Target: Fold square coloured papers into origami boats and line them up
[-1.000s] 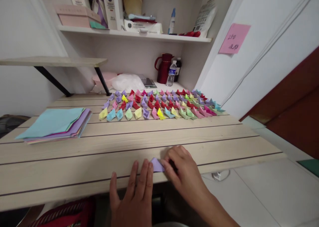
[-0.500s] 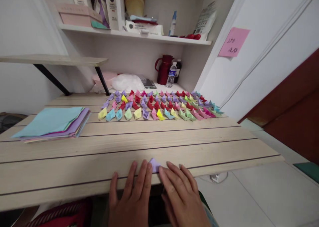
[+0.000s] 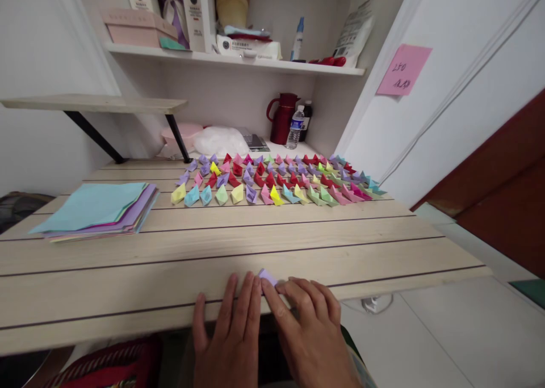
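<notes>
A small folded piece of purple paper [image 3: 267,275] lies near the front edge of the wooden table [image 3: 179,263], partly covered by my fingertips. My left hand [image 3: 232,325] rests palm down with its fingers stretched out, the index fingertip against the paper's left side. Over the paper's lower part, my right hand [image 3: 309,320] presses with an extended index finger beside the left one. Its other fingers are bent and rest at the paper's right side. Farther back stand rows of small folded paper boats [image 3: 272,195] in many colours.
On the left lies a stack of coloured paper sheets [image 3: 91,206]. Behind the boats are a red thermos jug [image 3: 283,118], a water bottle [image 3: 294,128] and a white plastic bag [image 3: 221,141]. A raised wooden shelf [image 3: 106,103] stands at back left.
My right index finger has moved left and down onto the paper, next to my left index finger. The other right fingers are more bent. My left hand stays nearly in place.
</notes>
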Demonstrator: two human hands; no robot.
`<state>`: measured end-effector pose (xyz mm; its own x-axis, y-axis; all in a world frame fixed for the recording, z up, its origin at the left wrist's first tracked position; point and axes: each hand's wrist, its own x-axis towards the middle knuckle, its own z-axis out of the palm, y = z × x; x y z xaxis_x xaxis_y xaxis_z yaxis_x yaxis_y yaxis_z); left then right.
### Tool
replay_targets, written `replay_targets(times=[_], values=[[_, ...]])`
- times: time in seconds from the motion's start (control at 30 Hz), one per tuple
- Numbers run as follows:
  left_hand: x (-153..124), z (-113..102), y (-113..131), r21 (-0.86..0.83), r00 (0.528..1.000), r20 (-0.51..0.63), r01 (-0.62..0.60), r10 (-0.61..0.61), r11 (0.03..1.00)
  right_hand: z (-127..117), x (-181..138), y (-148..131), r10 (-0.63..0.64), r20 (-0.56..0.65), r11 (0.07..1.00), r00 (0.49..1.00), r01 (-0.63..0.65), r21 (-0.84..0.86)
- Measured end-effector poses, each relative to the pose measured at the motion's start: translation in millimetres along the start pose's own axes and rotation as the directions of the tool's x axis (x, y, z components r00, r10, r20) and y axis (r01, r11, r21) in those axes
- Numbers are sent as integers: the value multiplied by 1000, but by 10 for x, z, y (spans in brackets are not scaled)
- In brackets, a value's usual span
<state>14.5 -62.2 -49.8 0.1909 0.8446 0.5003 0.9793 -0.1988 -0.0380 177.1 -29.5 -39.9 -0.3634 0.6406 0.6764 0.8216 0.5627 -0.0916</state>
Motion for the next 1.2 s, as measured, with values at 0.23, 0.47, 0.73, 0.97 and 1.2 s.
replay_targets(times=[0.23, 0.47, 0.73, 0.97, 1.2], values=[[15, -9, 23, 29, 1000, 1, 10, -10, 1000, -4, -15, 33, -72, 6, 997, 997, 72, -5], [14, -20, 46, 18, 999, 26, 29, -29, 999, -31, -142, 124, -166, 62, 985, 984, 168, -33], [30, -49, 28, 25, 1000, 3, 14, -14, 1000, -22, -24, 45, -83, -24, 996, 996, 82, -33], [6, -37, 40, 45, 999, -17, 41, -41, 998, 11, -87, 85, -135, 33, 989, 990, 137, -51], [-26, 125, 11, 9, 980, -196, -40, 41, 999, 18, -64, 57, -96, -75, 987, 993, 105, 121]])
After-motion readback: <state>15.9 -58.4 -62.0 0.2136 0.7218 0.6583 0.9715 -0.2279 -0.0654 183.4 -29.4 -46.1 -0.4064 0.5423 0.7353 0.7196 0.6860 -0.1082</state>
